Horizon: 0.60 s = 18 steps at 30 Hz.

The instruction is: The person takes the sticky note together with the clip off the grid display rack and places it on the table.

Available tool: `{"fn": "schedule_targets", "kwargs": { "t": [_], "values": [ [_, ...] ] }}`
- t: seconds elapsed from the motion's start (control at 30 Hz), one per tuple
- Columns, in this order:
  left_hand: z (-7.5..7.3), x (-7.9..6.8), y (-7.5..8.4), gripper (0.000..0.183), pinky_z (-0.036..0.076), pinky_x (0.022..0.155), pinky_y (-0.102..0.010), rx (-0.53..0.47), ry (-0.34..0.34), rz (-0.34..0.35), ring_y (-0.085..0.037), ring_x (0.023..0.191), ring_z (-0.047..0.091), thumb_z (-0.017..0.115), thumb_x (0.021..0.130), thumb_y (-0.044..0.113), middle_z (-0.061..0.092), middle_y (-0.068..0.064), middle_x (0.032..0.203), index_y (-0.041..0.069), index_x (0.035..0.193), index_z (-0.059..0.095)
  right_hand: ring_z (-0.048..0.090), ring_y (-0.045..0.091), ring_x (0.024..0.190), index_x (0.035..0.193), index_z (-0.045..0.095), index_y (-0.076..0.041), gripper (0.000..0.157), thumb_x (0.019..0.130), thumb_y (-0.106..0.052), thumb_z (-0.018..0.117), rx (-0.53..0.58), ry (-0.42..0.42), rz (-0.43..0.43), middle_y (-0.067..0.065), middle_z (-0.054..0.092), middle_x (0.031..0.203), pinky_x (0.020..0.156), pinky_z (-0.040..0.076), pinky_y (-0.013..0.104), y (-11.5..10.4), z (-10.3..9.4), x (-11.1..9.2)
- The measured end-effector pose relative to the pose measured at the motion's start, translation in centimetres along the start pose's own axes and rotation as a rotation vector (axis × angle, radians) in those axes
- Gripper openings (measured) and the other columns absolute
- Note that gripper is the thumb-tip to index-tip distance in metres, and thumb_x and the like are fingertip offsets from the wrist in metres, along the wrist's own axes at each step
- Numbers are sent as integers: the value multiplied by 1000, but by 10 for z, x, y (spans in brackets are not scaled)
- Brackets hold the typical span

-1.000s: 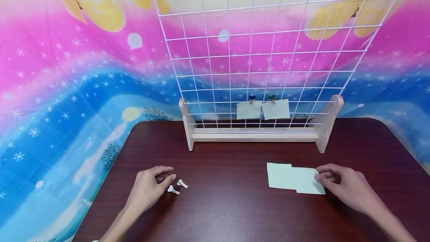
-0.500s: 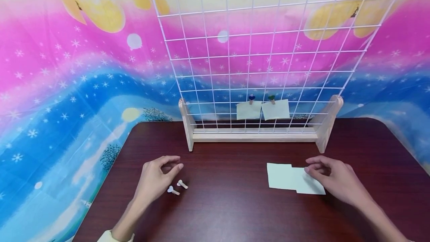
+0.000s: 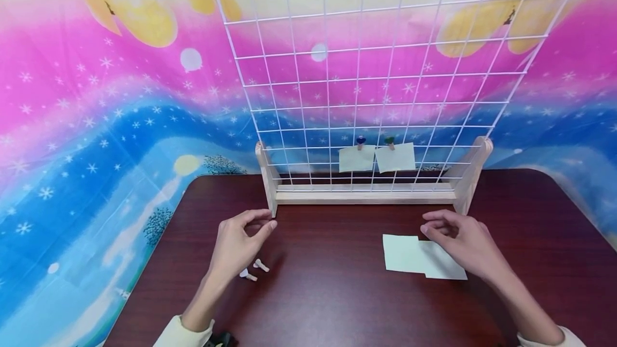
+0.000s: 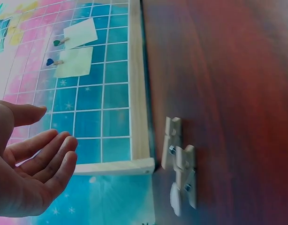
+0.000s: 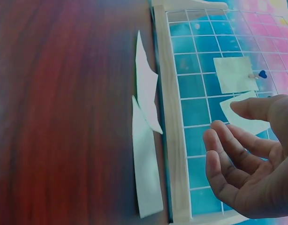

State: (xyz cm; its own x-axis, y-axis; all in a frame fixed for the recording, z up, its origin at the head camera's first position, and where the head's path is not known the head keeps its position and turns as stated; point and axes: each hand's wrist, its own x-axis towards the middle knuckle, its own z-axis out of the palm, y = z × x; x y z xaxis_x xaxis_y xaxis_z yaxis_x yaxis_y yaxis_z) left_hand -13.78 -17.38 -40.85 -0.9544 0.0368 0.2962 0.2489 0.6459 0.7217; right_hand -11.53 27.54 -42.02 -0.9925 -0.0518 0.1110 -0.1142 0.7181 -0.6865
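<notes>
My left hand [image 3: 242, 240] hovers over the table's left side with loosely bent fingers and nothing in them. Just below it in the head view lie two small wooden clothespins [image 4: 185, 178] with white heart tops, partly covered by the hand there. My right hand [image 3: 463, 240] floats over the right half, its relaxed fingers holding nothing. Beneath it, two pale green paper notes [image 3: 404, 253] lie overlapped on the table. Two more notes [image 3: 356, 158] hang on the white wire grid [image 3: 329, 90], one under a blue heart clothespin [image 3: 361, 142], the other under a green one [image 3: 390, 142].
The grid stands in a wooden base [image 3: 366, 197] with two side feet, at the back of the dark red-brown table [image 3: 318, 304]. Behind it hangs a colourful printed cloth [image 3: 144, 90]. A dark object [image 3: 223, 339] shows by the left sleeve at the bottom edge.
Both hands have moved forward toward the grid and inward, the left away from the clothespins, the right off the notes' right edge. The clothespins and notes have stayed in place.
</notes>
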Motion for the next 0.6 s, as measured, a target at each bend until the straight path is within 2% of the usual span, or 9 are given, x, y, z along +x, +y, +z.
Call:
{"fn": "schedule_targets", "kwargs": {
  "t": [0.17,0.4,0.6],
  "values": [
    [3,8,9,28,66,83,-42,7,9,31,-15,92,80,86,92,20,83,-1,103,14,120,82,72,-5,85,128,74,-6,36,101,-31,77,12,15,7,7,82,106,69,56,21,-5,3,7],
    [8,17,23,31,65,84,-39,-27,11,57,-14,92,79,86,92,18,83,-4,106,14,122,82,73,-1,87,128,74,-6,34,102,-27,77,56,22,-14,10,81,108,71,58,21,-15,9,18],
    [13,27,38,30,55,71,-25,-55,1,98,-13,87,77,86,92,18,84,-4,103,13,121,82,73,0,89,131,73,-6,35,103,-27,75,76,27,-18,12,80,111,71,57,21,-24,12,27]
  ]
}}
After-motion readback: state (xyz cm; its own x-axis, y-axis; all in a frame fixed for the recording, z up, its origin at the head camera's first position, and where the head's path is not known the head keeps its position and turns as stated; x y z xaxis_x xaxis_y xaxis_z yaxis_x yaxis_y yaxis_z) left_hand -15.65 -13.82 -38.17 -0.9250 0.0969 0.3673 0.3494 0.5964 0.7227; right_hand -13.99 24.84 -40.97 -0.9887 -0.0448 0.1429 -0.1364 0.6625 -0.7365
